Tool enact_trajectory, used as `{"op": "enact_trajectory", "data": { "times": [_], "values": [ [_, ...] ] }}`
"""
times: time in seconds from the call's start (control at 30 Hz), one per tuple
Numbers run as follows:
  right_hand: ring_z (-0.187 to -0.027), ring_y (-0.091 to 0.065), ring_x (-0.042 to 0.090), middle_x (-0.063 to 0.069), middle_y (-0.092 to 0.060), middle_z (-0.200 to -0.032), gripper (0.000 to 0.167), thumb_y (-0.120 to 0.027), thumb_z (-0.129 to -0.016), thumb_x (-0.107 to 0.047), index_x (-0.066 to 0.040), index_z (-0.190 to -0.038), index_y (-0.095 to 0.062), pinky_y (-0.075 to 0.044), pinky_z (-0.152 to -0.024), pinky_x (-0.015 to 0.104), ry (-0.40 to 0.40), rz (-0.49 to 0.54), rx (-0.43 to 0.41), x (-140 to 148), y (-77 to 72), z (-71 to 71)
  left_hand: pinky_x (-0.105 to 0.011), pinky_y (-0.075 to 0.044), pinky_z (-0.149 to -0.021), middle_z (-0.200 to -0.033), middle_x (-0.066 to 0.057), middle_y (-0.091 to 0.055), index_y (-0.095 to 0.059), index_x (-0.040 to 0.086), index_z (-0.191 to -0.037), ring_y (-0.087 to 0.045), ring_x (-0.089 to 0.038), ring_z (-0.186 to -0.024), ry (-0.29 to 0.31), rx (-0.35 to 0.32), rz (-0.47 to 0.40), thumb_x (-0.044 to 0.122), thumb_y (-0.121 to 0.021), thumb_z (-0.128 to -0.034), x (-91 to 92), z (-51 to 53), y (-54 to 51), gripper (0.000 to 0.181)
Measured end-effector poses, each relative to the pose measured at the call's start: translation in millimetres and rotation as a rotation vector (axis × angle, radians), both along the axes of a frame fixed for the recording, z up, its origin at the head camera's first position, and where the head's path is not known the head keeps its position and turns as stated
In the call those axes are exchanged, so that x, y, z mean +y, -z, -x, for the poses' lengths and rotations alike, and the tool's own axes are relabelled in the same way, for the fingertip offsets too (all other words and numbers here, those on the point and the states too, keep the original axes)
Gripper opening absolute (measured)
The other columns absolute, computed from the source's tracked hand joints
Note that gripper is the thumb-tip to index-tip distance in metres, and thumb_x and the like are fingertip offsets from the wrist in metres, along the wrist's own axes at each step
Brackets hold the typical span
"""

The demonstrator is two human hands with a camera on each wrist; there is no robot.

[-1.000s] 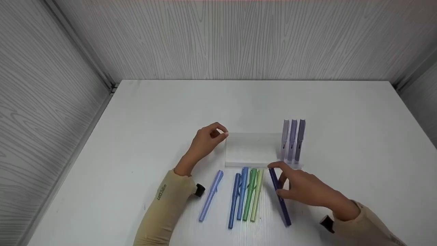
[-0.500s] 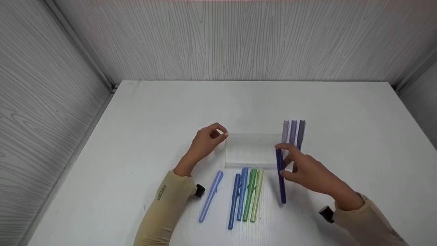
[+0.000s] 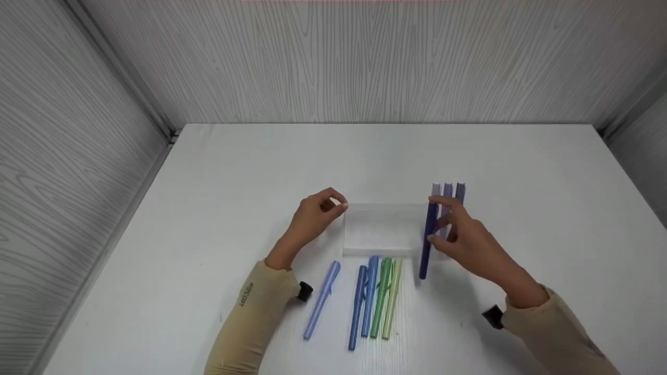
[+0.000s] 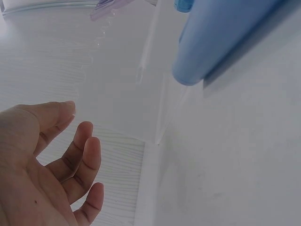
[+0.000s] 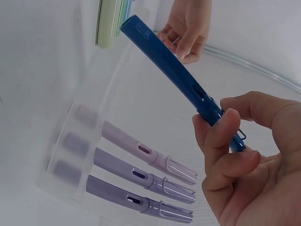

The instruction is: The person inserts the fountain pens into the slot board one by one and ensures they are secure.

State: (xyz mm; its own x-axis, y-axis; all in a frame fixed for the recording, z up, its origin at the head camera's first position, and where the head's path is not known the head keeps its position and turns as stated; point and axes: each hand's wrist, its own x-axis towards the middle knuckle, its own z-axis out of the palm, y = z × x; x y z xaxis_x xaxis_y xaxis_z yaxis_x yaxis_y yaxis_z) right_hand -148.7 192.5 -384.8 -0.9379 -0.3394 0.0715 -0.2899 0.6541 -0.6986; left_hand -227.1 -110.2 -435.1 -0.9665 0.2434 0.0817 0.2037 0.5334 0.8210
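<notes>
My right hand [image 3: 471, 237] pinches a dark blue pen [image 3: 425, 255] between thumb and fingers near its clip end. The pen is held almost upright in front of the right part of a clear pen stand [image 3: 385, 229]. Behind that hand, several slots' end holds three purple pens, the palest one [image 5: 136, 143] nearest the held pen, then a mid-purple pen [image 5: 124, 167] and a darker purple pen [image 5: 117, 190]. My left hand [image 3: 311, 219] pinches the stand's upper left corner with thumb and forefinger. The lower parts of the purple pens are hidden in the head view.
Before the stand lie a lavender pen [image 3: 322, 299], a blue pen [image 3: 357, 307], a lighter blue pen [image 3: 370, 297], a green pen [image 3: 381, 297] and a yellow-green pen [image 3: 392, 299]. They rest on the white table [image 3: 260, 156], with panelled walls behind and beside it.
My right hand has lifted the dark blue pen off the table and carried it up and away from me to the stand, turning it more upright. The left hand stays at the corner.
</notes>
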Motion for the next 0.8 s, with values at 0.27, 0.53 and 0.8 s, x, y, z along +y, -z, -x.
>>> {"op": "enact_trajectory", "data": {
  "times": [0.27, 0.53, 0.8],
  "values": [
    [-0.067, -0.052, 0.014, 0.013, -0.065, -0.102, 0.067, -0.064, -0.089, -0.001, -0.017, -0.144, -0.029, -0.044, -0.056, 0.024, 0.069, 0.057, 0.063, 1.2, 2.0, 10.1, -0.027, -0.038, -0.061, -0.073, 0.0, -0.058, -0.069, 0.02, -0.101, -0.047, -0.013, -0.065, -0.011, -0.007, 0.019, 0.027, -0.065, -0.0928, 0.4, 0.0, -0.5, 0.012],
    [-0.063, -0.05, 0.012, 0.016, -0.063, -0.104, 0.066, -0.061, -0.092, -0.003, -0.018, -0.146, -0.027, -0.045, -0.055, 0.024, 0.103, 0.123, 0.098, 3.8, 5.8, 16.8, -0.027, -0.038, -0.061, -0.072, -0.001, -0.058, -0.069, 0.02, -0.102, -0.046, -0.012, -0.064, -0.006, -0.001, 0.017, 0.028, -0.065, -0.0926, -0.3, 0.0, -0.2, 0.012],
    [-0.066, -0.048, 0.014, 0.016, -0.063, -0.103, 0.068, -0.062, -0.091, -0.002, -0.019, -0.146, -0.026, -0.046, -0.054, 0.024, 0.133, 0.105, 0.116, 2.9, 10.6, 22.0, -0.026, -0.039, -0.06, -0.073, -0.001, -0.059, -0.068, 0.019, -0.103, -0.047, -0.012, -0.064, -0.002, -0.004, 0.015, 0.027, -0.064, -0.0935, -0.4, -0.6, -1.1, 0.013]
  ]
}}
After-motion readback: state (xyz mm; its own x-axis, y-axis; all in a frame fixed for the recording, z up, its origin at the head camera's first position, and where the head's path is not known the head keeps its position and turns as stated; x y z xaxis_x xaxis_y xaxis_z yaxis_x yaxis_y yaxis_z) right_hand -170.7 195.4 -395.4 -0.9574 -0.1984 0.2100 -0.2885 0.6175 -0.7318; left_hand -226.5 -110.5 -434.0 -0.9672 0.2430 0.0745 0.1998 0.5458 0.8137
